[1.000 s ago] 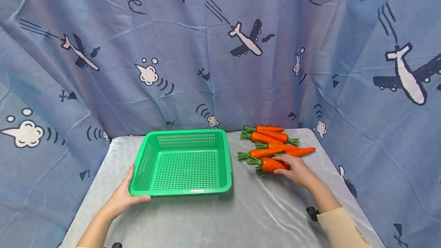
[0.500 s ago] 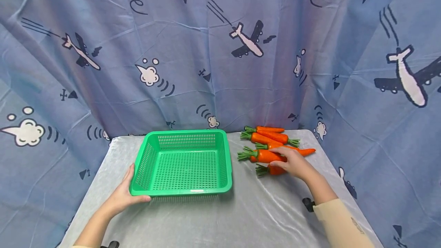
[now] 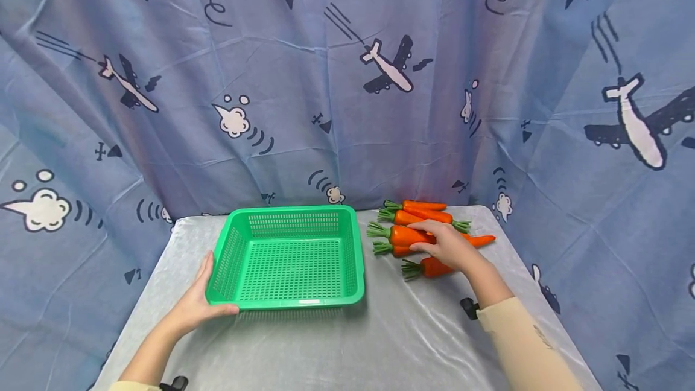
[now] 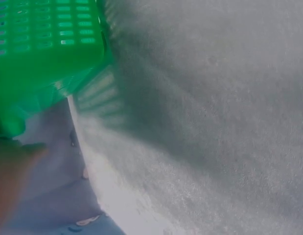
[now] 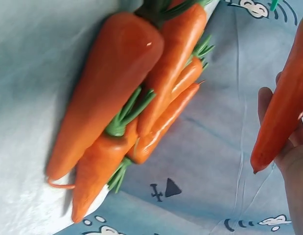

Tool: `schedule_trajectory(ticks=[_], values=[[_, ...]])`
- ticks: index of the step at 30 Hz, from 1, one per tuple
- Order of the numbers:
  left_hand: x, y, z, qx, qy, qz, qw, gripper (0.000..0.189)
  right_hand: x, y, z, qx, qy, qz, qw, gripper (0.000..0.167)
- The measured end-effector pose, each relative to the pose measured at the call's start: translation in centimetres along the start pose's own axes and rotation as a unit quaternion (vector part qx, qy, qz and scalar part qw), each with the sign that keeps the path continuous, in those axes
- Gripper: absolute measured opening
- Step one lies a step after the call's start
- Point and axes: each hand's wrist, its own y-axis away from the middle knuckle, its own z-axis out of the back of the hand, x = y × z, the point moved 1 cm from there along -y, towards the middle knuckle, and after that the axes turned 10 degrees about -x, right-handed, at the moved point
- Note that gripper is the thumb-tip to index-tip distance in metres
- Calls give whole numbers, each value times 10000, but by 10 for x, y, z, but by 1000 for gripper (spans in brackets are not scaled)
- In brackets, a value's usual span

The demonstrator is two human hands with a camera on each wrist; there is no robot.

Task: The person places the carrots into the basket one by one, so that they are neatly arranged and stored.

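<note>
In the head view my left hand [image 3: 192, 305] grips the near left corner of a green plastic basket [image 3: 285, 305], thumb along the front rim and fingers against the left side. Nothing lies inside the basket. My right hand [image 3: 447, 247] holds an orange carrot [image 3: 400, 235] with a green stub of stems, above the other carrots; its lower part is hidden by the hand. In the right wrist view this carrot [image 5: 283, 100] hangs clear of the pile, tip downward. A carrot [image 3: 432, 267] lies nearest me, and several carrots [image 5: 100, 88] lie bunched on the cloth.
A table [image 3: 326, 355] under a pale grey cloth carries everything. Blue patterned curtains [image 3: 304, 107] close off the back and sides. The basket stands at left centre, the carrots at back right. In the left wrist view the table edge [image 4: 87, 161] runs close to the basket corner.
My right hand has lifted a carrot off the near side of the pile and carried it back and left. The left hand and basket have stayed about where they were.
</note>
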Motion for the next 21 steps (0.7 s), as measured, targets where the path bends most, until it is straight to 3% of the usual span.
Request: schedule_trajectory(ticks=[21], values=[[6, 1, -3, -35, -59, 130, 9999, 140, 34, -38, -23, 113, -41, 340, 9993, 49]])
